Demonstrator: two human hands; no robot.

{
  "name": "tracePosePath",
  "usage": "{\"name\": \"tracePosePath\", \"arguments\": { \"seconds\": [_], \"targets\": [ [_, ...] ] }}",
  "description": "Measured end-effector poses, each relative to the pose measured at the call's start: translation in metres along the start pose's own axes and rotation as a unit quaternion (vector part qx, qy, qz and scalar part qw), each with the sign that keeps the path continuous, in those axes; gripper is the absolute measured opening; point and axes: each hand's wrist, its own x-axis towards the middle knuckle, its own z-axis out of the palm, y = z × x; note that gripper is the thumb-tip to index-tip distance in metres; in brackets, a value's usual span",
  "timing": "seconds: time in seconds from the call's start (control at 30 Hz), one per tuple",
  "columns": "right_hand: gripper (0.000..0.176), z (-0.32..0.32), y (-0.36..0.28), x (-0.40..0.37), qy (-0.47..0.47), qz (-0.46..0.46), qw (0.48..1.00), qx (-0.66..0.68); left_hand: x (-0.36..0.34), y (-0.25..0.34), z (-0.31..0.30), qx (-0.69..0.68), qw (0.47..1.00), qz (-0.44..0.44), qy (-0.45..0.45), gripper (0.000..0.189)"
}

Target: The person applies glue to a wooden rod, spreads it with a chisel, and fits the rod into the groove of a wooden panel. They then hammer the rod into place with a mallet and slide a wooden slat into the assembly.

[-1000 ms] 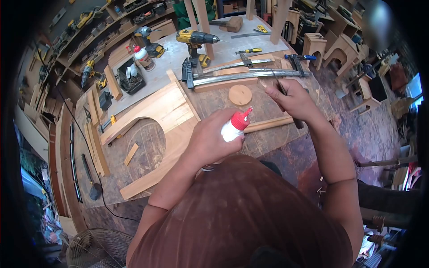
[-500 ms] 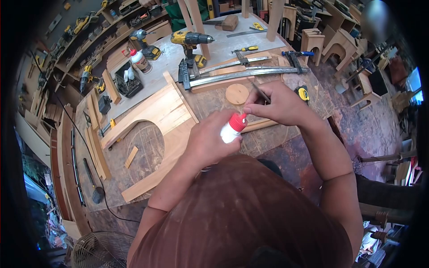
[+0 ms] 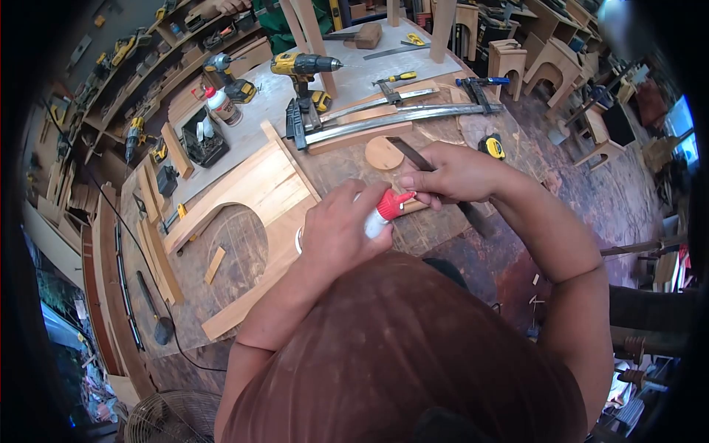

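Observation:
My left hand (image 3: 336,229) is wrapped around a white glue bottle with a red cap (image 3: 385,210), held over the workbench. My right hand (image 3: 454,173) holds a dark flat file-like tool (image 3: 413,155), and its fingertips pinch at the red cap's tip. A thin wood strip (image 3: 413,207) lies under both hands. Just beyond my right hand sits a round wooden disc (image 3: 382,153). To the left lies a large wooden panel with an arched cutout (image 3: 258,192).
Long bar clamps (image 3: 384,118) hold wood at the back of the bench. A yellow cordless drill (image 3: 299,70), a second glue bottle (image 3: 219,105), a yellow tape measure (image 3: 491,146) and a box of bits (image 3: 203,140) stand around. Small wooden stools (image 3: 550,70) crowd the far right.
My right hand has swung the dark tool from upright to lying flat and come in to the red cap, which it now pinches. The glue bottle has tilted lower.

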Motion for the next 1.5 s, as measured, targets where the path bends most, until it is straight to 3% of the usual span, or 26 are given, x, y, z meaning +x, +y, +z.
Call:
{"name": "tracePosePath", "arguments": {
  "seconds": [0.07,0.1,0.17,0.37,0.43,0.53,0.67,0.73,0.87,1.2,1.37,1.5],
  "targets": [
    [0.03,0.004,-0.002,-0.008,-0.008,0.041,0.987,0.157,0.001,0.0,0.0,-0.028,0.999,0.018,0.026,0.055],
    [0.03,0.005,-0.001,-0.009,-0.008,0.041,0.987,0.156,0.001,-0.001,0.0,-0.028,0.999,0.018,0.026,0.055],
    [0.029,0.009,0.003,-0.011,-0.031,-0.034,0.972,0.232,0.003,-0.005,0.001,-0.075,0.995,0.049,0.053,0.055],
    [0.027,0.019,-0.008,-0.014,0.025,-0.094,0.966,0.24,0.007,-0.011,0.001,-0.272,0.962,0.027,0.003,0.054],
    [0.026,0.021,-0.008,-0.012,0.06,-0.158,0.965,0.201,0.009,-0.011,-0.002,-0.308,0.951,0.018,-0.005,0.052],
    [0.028,0.02,-0.017,-0.017,0.067,-0.117,0.958,0.252,0.009,-0.019,-0.004,-0.368,0.929,0.0,-0.033,0.057],
    [0.026,0.014,-0.025,-0.016,0.059,-0.14,0.955,0.255,0.01,-0.027,-0.012,-0.43,0.899,-0.047,-0.073,0.067],
    [0.026,0.014,-0.033,-0.014,0.089,-0.162,0.974,0.128,0.012,-0.031,-0.012,-0.433,0.897,-0.035,-0.079,0.068],
    [0.02,0.016,-0.038,-0.007,0.118,-0.172,0.971,0.12,0.012,-0.044,-0.003,-0.475,0.874,-0.003,-0.104,0.063],
    [0.013,0.027,-0.035,0.011,0.207,-0.23,0.946,0.094,0.014,-0.053,0.005,-0.569,0.814,-0.029,-0.113,0.069],
    [0.016,0.031,-0.041,0.013,0.271,-0.237,0.933,-0.004,0.016,-0.048,0.011,-0.582,0.806,-0.079,-0.067,0.079],
    [0.02,0.035,-0.045,0.011,0.304,-0.218,0.926,-0.048,0.013,-0.047,0.013,-0.579,0.802,-0.143,-0.033,0.075]
  ]
}}
